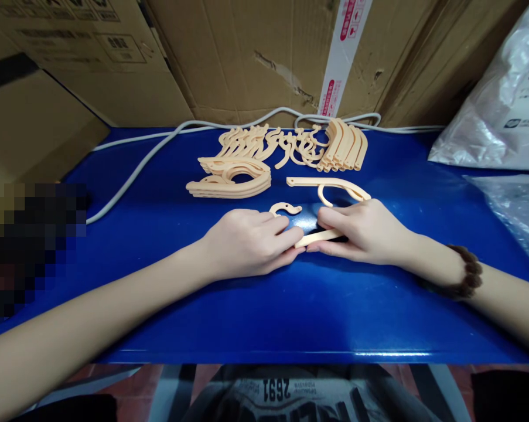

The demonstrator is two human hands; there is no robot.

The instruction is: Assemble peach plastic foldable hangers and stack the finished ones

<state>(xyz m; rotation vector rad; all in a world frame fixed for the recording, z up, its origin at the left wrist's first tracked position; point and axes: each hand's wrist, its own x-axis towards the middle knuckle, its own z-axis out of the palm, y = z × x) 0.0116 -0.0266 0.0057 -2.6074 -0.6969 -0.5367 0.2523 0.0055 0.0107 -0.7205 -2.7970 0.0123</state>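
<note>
My left hand (258, 243) is closed, with a beige plastic hanger hook (287, 207) sticking out above its fingers. My right hand (361, 231) pinches a straight beige hanger arm (319, 237) between thumb and fingers. The arm's near end touches my left fingertips, and my palm hides its other end. Just beyond my right hand, a hanger arm with a curved hook part (330, 183) lies on the blue table (255, 316); my knuckles overlap its right end. Farther left sits a stack of folded hangers (229, 189).
Behind the stack lie loose hooks (249, 140) in a row and a bundle of hanger arms (343, 146). A white cable (136, 173) runs along the back and left. Cardboard boxes (255, 58) stand behind, with clear plastic bags (497, 111) at right.
</note>
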